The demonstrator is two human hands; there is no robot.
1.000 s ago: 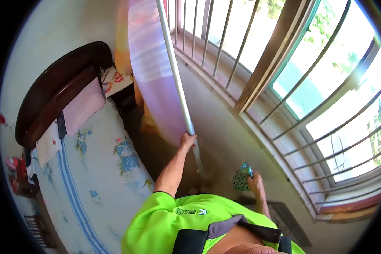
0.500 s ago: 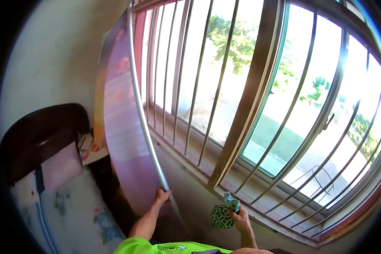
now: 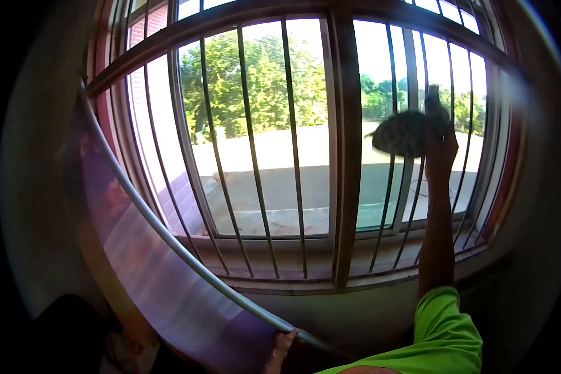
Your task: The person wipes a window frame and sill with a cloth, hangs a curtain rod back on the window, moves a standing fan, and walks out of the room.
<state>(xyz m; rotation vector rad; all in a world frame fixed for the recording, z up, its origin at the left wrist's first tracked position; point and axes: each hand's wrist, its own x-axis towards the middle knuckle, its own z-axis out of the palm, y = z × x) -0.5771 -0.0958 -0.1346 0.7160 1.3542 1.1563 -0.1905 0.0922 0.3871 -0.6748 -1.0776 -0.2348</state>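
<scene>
My left hand [image 3: 285, 343] is closed around the lower part of a long silvery pole [image 3: 187, 257], which slants up to the window's left side. Along the pole hangs a purple and pink printed sheet [image 3: 159, 274]. My right hand [image 3: 441, 149] is raised in front of the right window bars, closed on a patterned cloth [image 3: 400, 134]. Against the bright light the cloth looks dark, its rounded part spreading left and a narrow end sticking up above the fingers. Whether it touches the bars I cannot tell.
A wide window with vertical metal bars [image 3: 252, 143] and a thick middle post [image 3: 344, 156] fills the view ahead. Below runs its sill [image 3: 280, 283]. Outside stand green trees [image 3: 249, 87]. A dark shape [image 3: 68, 330] sits at lower left.
My right hand has lifted the cloth from below the sill up before the right panes. The view has turned, and the pole now slants more. My left hand still grips it.
</scene>
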